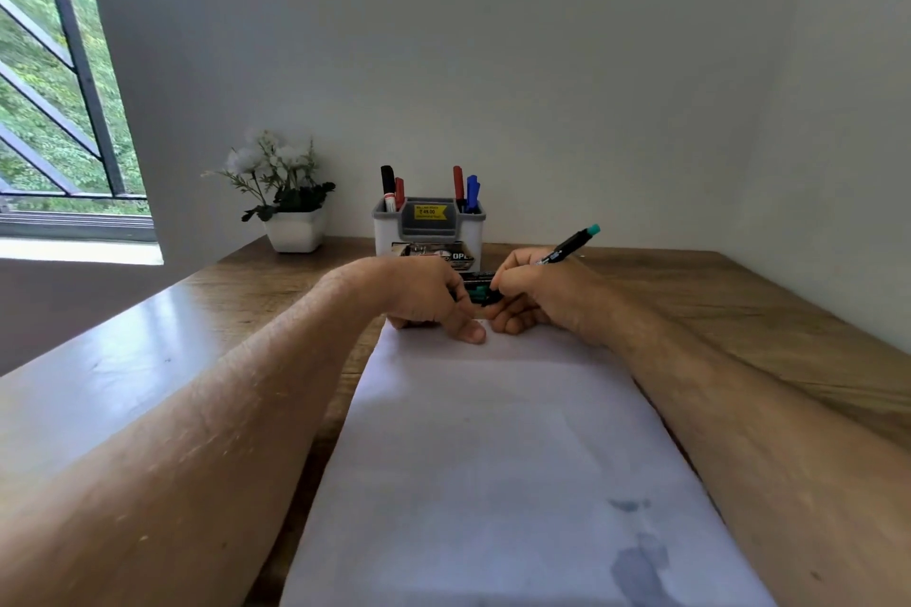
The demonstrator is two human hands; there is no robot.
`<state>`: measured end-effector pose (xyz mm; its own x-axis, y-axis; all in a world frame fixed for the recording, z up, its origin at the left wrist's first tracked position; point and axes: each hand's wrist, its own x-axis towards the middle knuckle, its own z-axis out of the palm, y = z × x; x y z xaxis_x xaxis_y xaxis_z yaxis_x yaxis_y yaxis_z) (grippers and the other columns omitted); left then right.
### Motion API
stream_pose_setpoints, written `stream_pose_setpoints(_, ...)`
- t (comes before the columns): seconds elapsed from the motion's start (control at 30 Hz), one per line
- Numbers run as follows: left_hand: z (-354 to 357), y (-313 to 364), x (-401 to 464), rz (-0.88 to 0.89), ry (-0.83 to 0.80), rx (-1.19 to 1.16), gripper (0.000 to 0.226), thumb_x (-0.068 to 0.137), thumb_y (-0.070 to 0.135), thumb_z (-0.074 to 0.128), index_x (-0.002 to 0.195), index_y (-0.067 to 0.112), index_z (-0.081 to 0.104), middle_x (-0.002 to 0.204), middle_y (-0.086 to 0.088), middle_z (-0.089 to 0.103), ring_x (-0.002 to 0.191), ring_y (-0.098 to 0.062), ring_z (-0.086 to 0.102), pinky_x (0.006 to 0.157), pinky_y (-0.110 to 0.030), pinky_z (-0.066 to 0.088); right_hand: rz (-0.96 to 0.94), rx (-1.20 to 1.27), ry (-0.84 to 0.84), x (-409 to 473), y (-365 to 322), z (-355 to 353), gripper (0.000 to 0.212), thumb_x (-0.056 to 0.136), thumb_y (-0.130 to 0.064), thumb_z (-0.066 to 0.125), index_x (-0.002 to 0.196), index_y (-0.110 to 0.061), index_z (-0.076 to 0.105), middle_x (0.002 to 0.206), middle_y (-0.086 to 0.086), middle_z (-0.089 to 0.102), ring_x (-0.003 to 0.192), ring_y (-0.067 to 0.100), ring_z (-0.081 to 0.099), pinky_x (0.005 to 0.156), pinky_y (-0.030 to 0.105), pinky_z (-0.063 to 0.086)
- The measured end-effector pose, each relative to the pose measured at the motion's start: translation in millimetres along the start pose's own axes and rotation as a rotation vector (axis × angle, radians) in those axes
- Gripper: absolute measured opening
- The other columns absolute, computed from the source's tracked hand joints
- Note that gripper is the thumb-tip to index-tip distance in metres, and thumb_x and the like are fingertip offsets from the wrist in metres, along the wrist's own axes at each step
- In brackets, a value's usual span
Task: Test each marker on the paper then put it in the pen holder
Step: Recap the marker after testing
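Five markers are already standing in the pen holder (428, 224) at the back of the worktop (739, 311), so we are judging the job to be well along: a black marker (387, 185) and a red marker (399, 193) in the left compartment, another red one (458, 185) and what looks like two blue ones (472, 192) in the right.

From the head view, we are closing our right hand (537, 293) around a black marker with a teal end (572, 244), its barrel slanting up and to the right out of the fist while the working tip points down and is hidden behind our fingers. Our left hand (424, 296) is curled just beside it, pinching a small black-and-teal piece (477, 292) between the two hands; we are taking it for this marker's cap, though it is too covered to be sure.

Both hands are resting at the far edge of the paper (493, 458). We are seeing no fresh ink stroke near them, only grey smudges at the near end of the sheet, so we cannot tell whether this marker is tested yet.

What is left, as we are reading it: mark the paper, cap the marker, and drop it in the holder. No other loose markers are showing on the worktop.
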<state>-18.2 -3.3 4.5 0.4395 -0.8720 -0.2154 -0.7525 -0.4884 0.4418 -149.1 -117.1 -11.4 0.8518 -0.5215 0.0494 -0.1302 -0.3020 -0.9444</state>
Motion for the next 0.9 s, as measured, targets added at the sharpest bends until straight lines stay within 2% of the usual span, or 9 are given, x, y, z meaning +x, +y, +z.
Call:
stream_pose_setpoints(0.13,-0.3,2.5,-2.7,-0.033,0.002,0.029,0.033,0.077,0.043,0.08,0.098,0.025,0.063,0.089,0.003,0.06,0.08,-0.013,0.056,0.062,-0.026,0.047,0.09,-0.044,-0.045,-5.6,-14.0,2.0,0.009,0.095,-0.004,0.053,0.091,-0.001,0.061,0.087,0.023,0.069,0.073,0.028,0.065,0.074,0.036,0.058)
stream_pose_setpoints(0.23,0.5,4.7,-3.9,-0.048,-0.003,0.02,0.032,0.078,0.042,0.079,0.098,0.024,0.062,0.09,0.003,0.06,0.08,-0.012,0.057,0.062,-0.026,0.048,0.13,-0.069,-0.008,-4.5,-15.7,3.5,0.012,0.093,-0.007,0.054,0.097,0.0,0.062,0.091,0.022,0.071,0.071,0.025,0.067,0.079,0.038,0.058)
stream_pose_setpoints(0.3,1.5,4.6,-3.3,-0.051,0.001,0.025,0.028,0.08,0.041,0.077,0.096,0.024,0.061,0.09,0.003,0.06,0.08,-0.012,0.057,0.061,-0.026,0.048,0.117,-0.058,0.035,-5.5,-10.2,4.7,0.011,0.089,-0.009,0.056,0.094,-0.001,0.064,0.086,0.02,0.074,0.069,0.025,0.068,0.076,0.038,0.059)
stream_pose_setpoints(0.37,2.0,2.6,-1.3,-0.043,0.018,0.048,0.021,0.085,0.041,0.074,0.091,0.025,0.061,0.091,0.002,0.061,0.078,-0.013,0.058,0.058,-0.025,0.047,0.027,-0.041,0.106,-7.6,-1.2,6.0,0.007,0.086,-0.01,0.06,0.08,-0.008,0.061,0.076,0.017,0.074,0.061,0.022,0.066,0.062,0.035,0.057)
stream_pose_setpoints(0.47,2.9,0.9,1.1,-0.037,0.041,0.061,0.012,0.089,0.036,0.068,0.087,0.028,0.059,0.089,0.001,0.06,0.075,-0.013,0.056,0.055,-0.024,0.045,-0.097,-0.12,0.219,-10.8,9.1,7.6,0.02,0.08,-0.018,0.063,0.063,-0.018,0.052,0.064,0.009,0.073,0.047,0.01,0.055,0.05,0.027,0.041)
stream_pose_setpoints(0.57,3.4,1.4,2.8,-0.014,0.056,0.075,0.01,0.09,0.032,0.067,0.085,0.028,0.059,0.089,0.001,0.06,0.075,-0.013,0.054,0.059,-0.025,0.043,-0.145,-0.259,0.28,-11.3,9.6,10.0,0.024,0.078,-0.021,0.064,0.058,-0.019,0.051,0.057,0.0,0.071,0.038,-0.002,0.049,0.049,0.024,0.035)
stream_pose_setpoints(0.7,3.3,3.0,1.4,0.035,0.068,0.051,0.007,0.09,0.027,0.068,0.087,0.031,0.063,0.095,0.002,0.063,0.081,-0.012,0.057,0.071,-0.027,0.046,-0.167,-0.314,0.311,-11.3,8.5,11.2,0.027,0.08,-0.021,0.064,0.056,-0.018,0.052,0.045,-0.007,0.061,0.036,-0.003,0.047,0.05,0.023,0.036)
stream_pose_setpoints(0.77,3.4,4.3,0.1,0.055,0.078,0.039,0.008,0.09,0.025,0.068,0.089,0.032,0.065,0.093,0.004,0.063,0.08,-0.01,0.057,0.067,-0.025,0.044,-0.172,-0.33,0.306,-10.8,7.8,11.2,0.028,0.081,-0.021,0.065,0.056,-0.019,0.051,0.043,-0.007,0.058,0.038,-0.001,0.048,0.05,0.024,0.036)
stream_pose_setpoints(0.9,3.3,6.1,-1.5,0.066,0.067,0.011,0.01,0.091,0.021,0.068,0.095,0.029,0.067,0.086,0.006,0.063,0.071,-0.009,0.057,0.057,-0.023,0.044,-0.159,-0.376,0.287,-11.2,7.1,12.6,0.025,0.083,-0.023,0.065,0.06,-0.018,0.054,0.054,-0.005,0.062,0.048,0.003,0.05,0.051,0.023,0.036)
